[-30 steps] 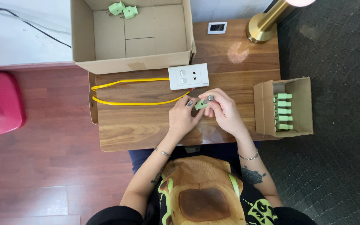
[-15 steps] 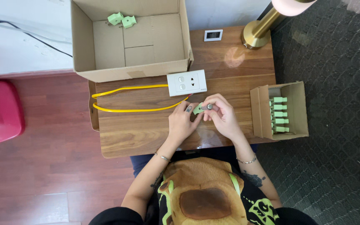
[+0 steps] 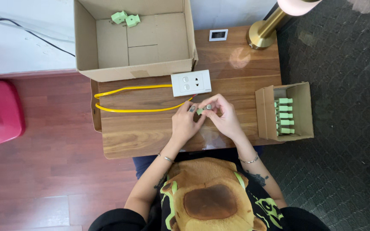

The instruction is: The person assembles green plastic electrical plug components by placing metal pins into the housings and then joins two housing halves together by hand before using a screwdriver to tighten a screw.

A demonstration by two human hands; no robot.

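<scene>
A large open brown box (image 3: 133,38) stands at the far left of the table (image 3: 150,132), flaps up, with two green pieces in its far corner. A small open brown box (image 3: 284,112) sits at the table's right edge, holding a row of green pieces. A small white-framed dark screen (image 3: 218,35) lies near the far edge, beside the large box.

Illumination is bright and even across the wooden table (image 3: 150,128). The lit lamp (image 3: 298,5) at the far right corner is overexposed, and a pale glare spot lies on the wood just beside its brass base. Shadows are soft and short. Focus is sharp, with mild stretching toward the corners.
</scene>
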